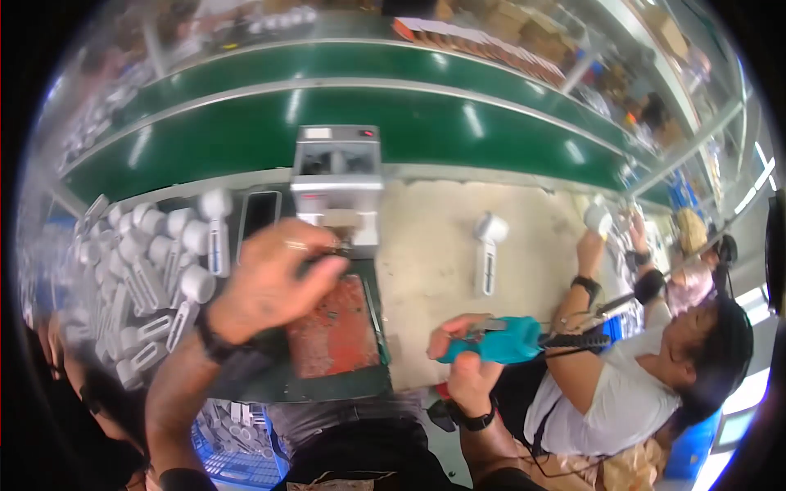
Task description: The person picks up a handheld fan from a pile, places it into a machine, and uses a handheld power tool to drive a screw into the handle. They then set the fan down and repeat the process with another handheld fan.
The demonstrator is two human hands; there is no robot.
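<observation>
My left hand [274, 282] reaches to the front of a small grey screw feeder [337, 184]. Its thumb and forefinger come together at the feeder's outlet; whatever lies between the fingertips is too small to make out. In my right hand [471, 380] is a teal electric screwdriver [512, 340], held sideways over the front of the beige board [426, 262]. A white scoop-shaped part [489, 250] with a long slotted handle lies on that board, beyond the screwdriver. Below my left hand rests a worn red plate [336, 331].
Many white scoop-shaped parts [143, 270] are heaped at the left, beside a dark phone [260, 214]. A blue crate [237, 470] of parts stands below the table. Behind runs a green conveyor [458, 123]. At right, a co-worker [630, 385] handles another white part [598, 218].
</observation>
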